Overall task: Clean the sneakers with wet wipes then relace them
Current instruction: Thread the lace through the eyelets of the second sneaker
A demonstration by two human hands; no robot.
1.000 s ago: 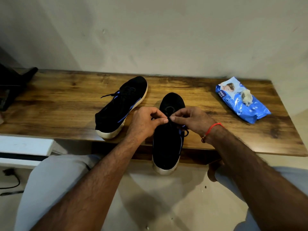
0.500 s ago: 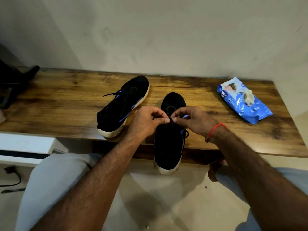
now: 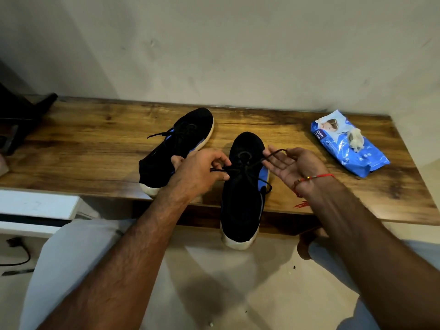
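Hands have parted, stretching the black sneaker's (image 3: 240, 201) lace (image 3: 247, 164) taut.

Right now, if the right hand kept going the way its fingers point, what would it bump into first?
Probably the toe of the near sneaker. The right hand, holding a lace loop, points its fingers left at it, though depth is unclear.
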